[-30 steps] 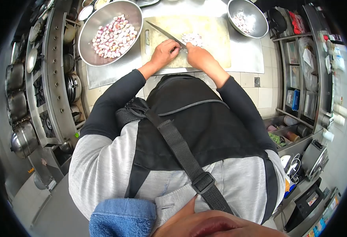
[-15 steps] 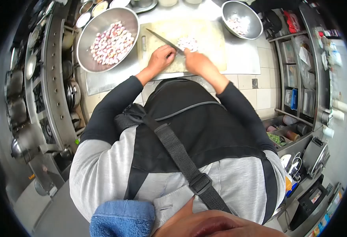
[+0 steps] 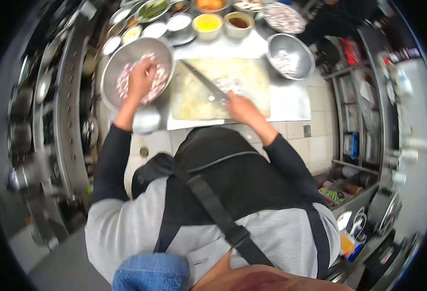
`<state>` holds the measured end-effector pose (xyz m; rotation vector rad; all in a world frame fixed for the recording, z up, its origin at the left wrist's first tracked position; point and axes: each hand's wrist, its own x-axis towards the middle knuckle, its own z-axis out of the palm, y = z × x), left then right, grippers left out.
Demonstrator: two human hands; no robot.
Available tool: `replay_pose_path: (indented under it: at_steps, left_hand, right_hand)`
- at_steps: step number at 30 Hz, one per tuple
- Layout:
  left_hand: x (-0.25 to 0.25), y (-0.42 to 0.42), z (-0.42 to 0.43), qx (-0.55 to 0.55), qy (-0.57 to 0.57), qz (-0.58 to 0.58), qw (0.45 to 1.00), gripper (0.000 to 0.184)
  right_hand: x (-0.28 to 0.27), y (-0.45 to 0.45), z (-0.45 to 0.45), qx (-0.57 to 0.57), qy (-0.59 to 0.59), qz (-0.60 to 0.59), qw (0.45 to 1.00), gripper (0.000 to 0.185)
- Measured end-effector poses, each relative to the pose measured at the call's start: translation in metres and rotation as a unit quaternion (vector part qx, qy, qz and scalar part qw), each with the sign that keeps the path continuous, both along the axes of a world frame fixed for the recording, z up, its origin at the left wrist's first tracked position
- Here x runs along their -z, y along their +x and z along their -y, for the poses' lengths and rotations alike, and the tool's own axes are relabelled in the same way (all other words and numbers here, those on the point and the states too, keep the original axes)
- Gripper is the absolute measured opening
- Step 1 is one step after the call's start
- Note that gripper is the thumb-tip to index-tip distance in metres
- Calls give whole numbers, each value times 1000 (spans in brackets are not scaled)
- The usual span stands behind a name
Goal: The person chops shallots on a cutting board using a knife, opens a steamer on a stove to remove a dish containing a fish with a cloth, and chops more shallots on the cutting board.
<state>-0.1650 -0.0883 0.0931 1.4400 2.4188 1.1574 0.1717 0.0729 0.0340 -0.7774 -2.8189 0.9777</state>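
No legible lettering, labels, brands, numbers or signs anywhere in the head view

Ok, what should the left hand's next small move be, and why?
Probably pinch one bulb and bring it to the board. The left hand is over the big bowl of bulbs, though whether it grips one is unclear; the right hand holds the knife over the board, near cut pieces.

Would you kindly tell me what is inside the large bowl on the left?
Small pinkish-white bulbs lie in the large bowl, with the left hand over some. Whatever is behind the hand or beneath the top bulbs is covered.
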Motion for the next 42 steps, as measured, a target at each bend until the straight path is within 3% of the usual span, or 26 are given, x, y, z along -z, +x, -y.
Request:
replay_pose_path:
  at_steps: [2,4,6,8,11,12,13,14,15,17,18,19,21,24,27,31,33,35,36,40,42]
  left_hand:
    - [23,-75,28,-35,-107,-46,993,27]
    - [45,-126,52,17,-290,-51,955,38]
    - [49,-121,66,124,-327,-141,926,44]
    - [57,-108,67,166,-288,-69,941,46]
    - [63,-101,60,151,-274,-63,948,33]
    - [97,-123,57,188,-309,-104,926,23]
    - [70,-102,59,160,-338,-97,922,30]
    - [83,-105,68,150,-338,-119,921,34]
    - [100,-118,72,235,-398,-175,869,28]
    - [119,-127,79,290,-280,-342,849,32]
    - [80,-102,71,211,-344,-220,888,31]
    - [70,-97,67,167,-312,-212,911,28]
    - [46,-85,63,83,-235,-190,950,27]
    - [20,-64,36,9,-140,29,990,14]
    - [23,-28,1,132,-8,177,975,19]
    - [14,91,-47,298,25,110,948,21]
    - [44,124,-55,314,-11,58,948,20]
    - [88,134,-59,307,-48,97,946,16]
    - [100,138,-59,297,-11,88,951,14]
    - [106,139,-50,289,29,12,957,8]
    - [111,136,-51,287,36,19,957,11]
  right_hand:
    - [-11,3,6,-27,-29,83,996,33]
    - [-4,5,14,-59,-30,91,994,29]
    - [-2,5,16,-46,-26,82,995,27]
    - [-1,1,5,-36,-19,86,995,27]
    - [13,-5,-8,-19,1,85,996,29]
    - [19,0,-22,-5,17,84,996,30]
    - [24,1,-22,1,14,94,995,32]
    - [51,5,-23,-20,44,69,996,31]
    - [64,7,-22,-43,75,107,990,26]
    - [102,8,-23,-38,101,28,994,26]
    - [61,0,-17,15,12,78,997,28]
    - [43,-3,-16,45,-36,107,993,31]
    - [18,5,-14,72,-62,85,992,33]
    - [2,7,-15,67,-68,93,991,37]
    - [3,4,-12,61,-76,106,990,39]
    - [4,4,-16,46,-78,118,989,39]
    - [-3,3,-13,52,-57,129,989,38]
    - [-7,1,-12,56,-20,123,991,34]
    - [-5,0,-10,56,1,113,992,31]
    - [30,7,4,17,65,-1,998,26]
    - [8,4,9,13,102,95,990,24]
